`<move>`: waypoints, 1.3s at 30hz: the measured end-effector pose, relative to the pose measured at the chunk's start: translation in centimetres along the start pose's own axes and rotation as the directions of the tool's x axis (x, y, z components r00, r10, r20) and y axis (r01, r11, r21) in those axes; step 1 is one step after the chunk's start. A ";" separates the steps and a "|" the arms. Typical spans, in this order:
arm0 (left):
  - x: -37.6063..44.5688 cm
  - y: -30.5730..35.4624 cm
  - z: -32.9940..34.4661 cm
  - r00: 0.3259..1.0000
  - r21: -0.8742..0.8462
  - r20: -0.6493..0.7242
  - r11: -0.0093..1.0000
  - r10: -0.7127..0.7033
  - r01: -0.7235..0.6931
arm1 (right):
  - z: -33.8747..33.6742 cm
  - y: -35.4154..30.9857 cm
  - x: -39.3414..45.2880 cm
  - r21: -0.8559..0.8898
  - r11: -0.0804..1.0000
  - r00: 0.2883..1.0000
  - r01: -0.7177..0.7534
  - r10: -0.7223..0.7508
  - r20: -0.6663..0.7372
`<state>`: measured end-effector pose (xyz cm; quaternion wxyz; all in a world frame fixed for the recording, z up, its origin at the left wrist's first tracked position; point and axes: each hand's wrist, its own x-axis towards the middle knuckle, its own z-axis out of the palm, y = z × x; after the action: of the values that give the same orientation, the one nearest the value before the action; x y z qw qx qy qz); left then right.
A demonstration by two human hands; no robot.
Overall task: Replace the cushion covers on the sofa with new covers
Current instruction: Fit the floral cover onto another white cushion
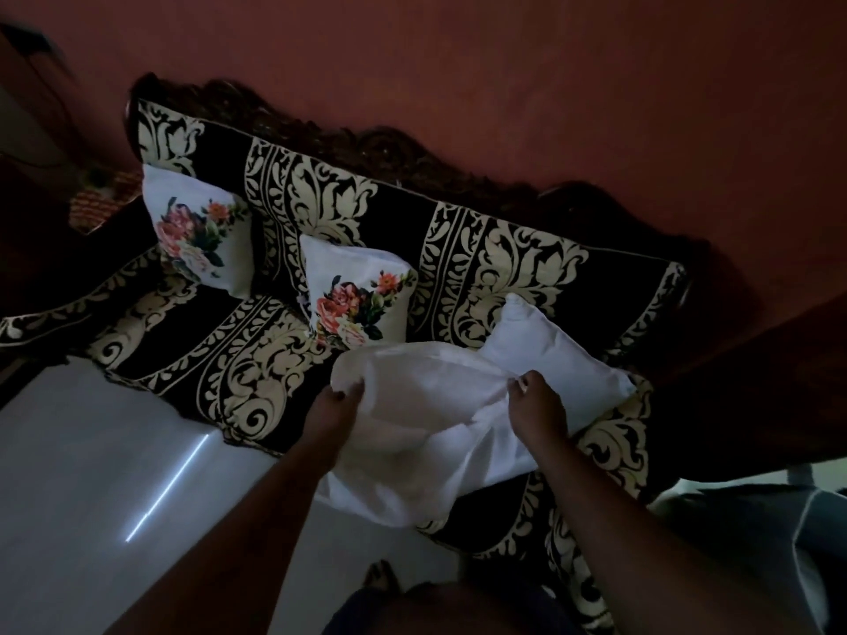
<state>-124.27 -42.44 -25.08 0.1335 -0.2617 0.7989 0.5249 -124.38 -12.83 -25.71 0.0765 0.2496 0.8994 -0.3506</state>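
hands hold a white cover (pixel 412 433) over the sofa (pixel 256 359) seat. left hand (pixel 332 407) pinches its edge; right hand (pixel 538 403) pinches a fold. a plain white cushion (pixel 554 355) lies just behind. two flower cushions (pixel 199 231) (pixel 360 297) lean on the back.
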 end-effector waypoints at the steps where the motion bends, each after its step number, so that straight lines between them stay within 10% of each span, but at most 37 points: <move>1: 0.3 0.0 0.5 0.999 0.042 0.044 0.999 -0.011 0.009 | -0.1 0.9 0.8 -0.077 0.997 1.000 0.021 -0.019 0.025; 5: 1.3 1.2 4.1 0.996 0.165 -0.044 0.983 -0.074 0.080 | -0.5 5.7 5.3 -0.321 0.942 0.961 0.102 -0.010 0.275; 12: 3.0 3.3 10.8 0.987 0.275 -0.065 0.948 -0.146 0.159 | -0.4 11.4 13.4 -0.228 0.971 0.825 0.076 0.067 0.561; 19: 3.8 2.8 13.8 0.985 0.332 -0.076 0.927 -0.155 0.172 | -0.1 14.0 22.3 -0.426 0.898 0.979 0.110 -0.024 0.202; 28: 4.3 0.3 12.0 0.942 0.339 -0.207 0.884 -0.265 0.323 | 3.7 15.1 25.2 -0.563 0.826 0.972 0.028 0.108 0.208; 39: 2.4 0.0 6.6 0.909 0.232 -0.284 0.898 -0.305 0.374 | 6.1 12.8 19.2 -0.575 0.773 0.960 0.268 -0.162 0.229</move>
<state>-126.66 -37.10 -29.04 0.1614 -0.4378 0.8171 0.3386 -134.77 -1.23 -43.83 0.1858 0.0774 0.9768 -0.0736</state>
